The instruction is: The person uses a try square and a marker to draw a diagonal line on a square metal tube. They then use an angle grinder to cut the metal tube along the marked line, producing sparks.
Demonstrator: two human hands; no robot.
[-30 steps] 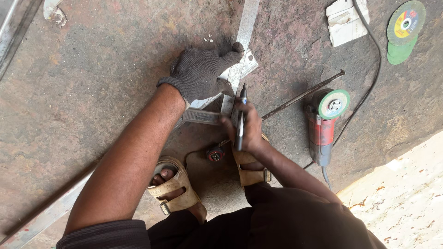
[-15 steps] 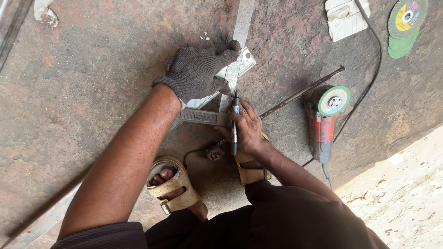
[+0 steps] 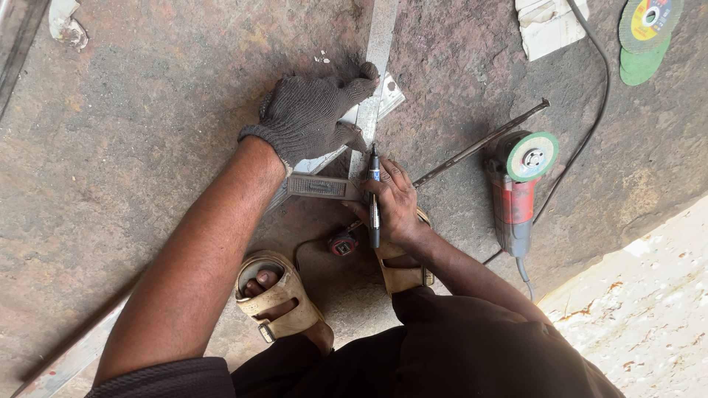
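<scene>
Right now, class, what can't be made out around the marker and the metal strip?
- Head view: marker tip contact, too small.
- Metal strip, cut off by the top edge.
- Square's blade, mostly under the gloved left hand.
- Right hand covers the strip's near end.

Soft, even daylight covers the rusty floor (image 3: 147, 147), with only faint shadows close under the arms. At the near right a pale strip of ground (image 3: 641, 295) lies in harsh sun, nearly washed out. Focus is sharp throughout, without noticeable blur.
</scene>
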